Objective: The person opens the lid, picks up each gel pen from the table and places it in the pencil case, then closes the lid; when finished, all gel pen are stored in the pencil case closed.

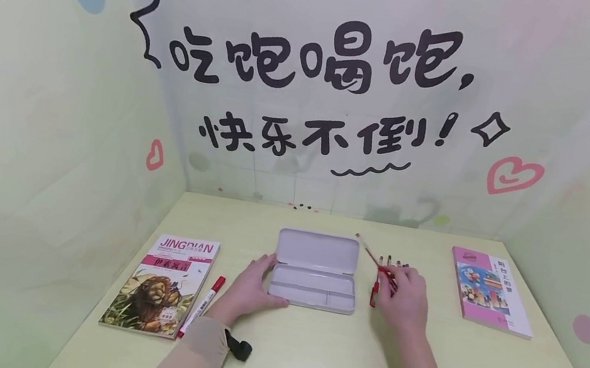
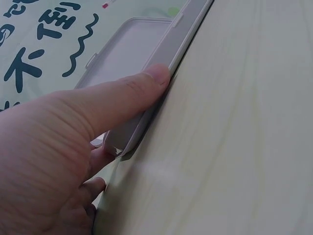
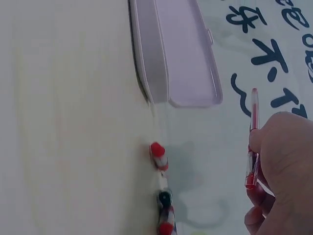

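A pale lilac pencil case [image 1: 317, 251] stands open on the table, its lid tipped back and its divided tray showing. My left hand [image 1: 251, 292] holds the case's left end; in the left wrist view the thumb [image 2: 157, 73] presses its front wall while other fingers reach round the end. To the right, my right hand [image 1: 405, 299] pinches a clear-barrelled red pen [image 3: 254, 110] above the table, its thin end slanting toward the lid. Beneath that hand lie several pens [image 3: 159, 155] with red and dark ends, partly hidden in the head view.
A lion-cover book [image 1: 159, 288] lies on the left, with a red and white marker [image 1: 204, 305] along its right edge. Another book [image 1: 490, 293], pink and white, lies at the right. Printed walls [image 1: 299, 197] enclose the table's back and sides.
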### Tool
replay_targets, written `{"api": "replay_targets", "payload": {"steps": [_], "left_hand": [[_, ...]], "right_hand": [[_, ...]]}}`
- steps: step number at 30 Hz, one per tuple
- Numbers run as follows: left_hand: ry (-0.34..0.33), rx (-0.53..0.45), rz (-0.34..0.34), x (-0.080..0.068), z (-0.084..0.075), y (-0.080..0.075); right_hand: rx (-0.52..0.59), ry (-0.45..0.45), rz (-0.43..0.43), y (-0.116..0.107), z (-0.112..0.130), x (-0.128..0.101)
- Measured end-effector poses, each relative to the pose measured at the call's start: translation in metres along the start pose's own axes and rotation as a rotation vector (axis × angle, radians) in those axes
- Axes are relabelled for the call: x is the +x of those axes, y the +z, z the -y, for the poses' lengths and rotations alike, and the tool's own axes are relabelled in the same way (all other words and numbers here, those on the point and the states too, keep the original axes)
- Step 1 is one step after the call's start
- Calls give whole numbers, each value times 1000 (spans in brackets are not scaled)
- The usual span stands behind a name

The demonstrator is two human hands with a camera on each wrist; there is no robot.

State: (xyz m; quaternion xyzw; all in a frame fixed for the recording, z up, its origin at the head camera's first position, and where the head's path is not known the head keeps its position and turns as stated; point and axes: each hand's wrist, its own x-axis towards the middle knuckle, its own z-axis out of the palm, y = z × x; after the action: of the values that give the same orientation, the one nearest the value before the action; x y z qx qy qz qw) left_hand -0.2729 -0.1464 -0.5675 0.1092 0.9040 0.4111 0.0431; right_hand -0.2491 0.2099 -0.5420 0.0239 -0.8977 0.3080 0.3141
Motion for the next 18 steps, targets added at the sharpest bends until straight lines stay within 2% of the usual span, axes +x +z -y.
{"api": "replay_targets", "payload": {"steps": [3,5,13,18], "left_hand": [[-7,14,0,0,0,0],[-5,19,-3,0,0,-1],[4,27,-6,0,0,0],[10,36,-13,-1,-1,1]], "right_hand": [[-1,-130,1,12,8,0],[-6,-175,29,19,14,-1],[-35,-129,300,35,40,-2],[-50,-149,435,43,52,-4]]}}
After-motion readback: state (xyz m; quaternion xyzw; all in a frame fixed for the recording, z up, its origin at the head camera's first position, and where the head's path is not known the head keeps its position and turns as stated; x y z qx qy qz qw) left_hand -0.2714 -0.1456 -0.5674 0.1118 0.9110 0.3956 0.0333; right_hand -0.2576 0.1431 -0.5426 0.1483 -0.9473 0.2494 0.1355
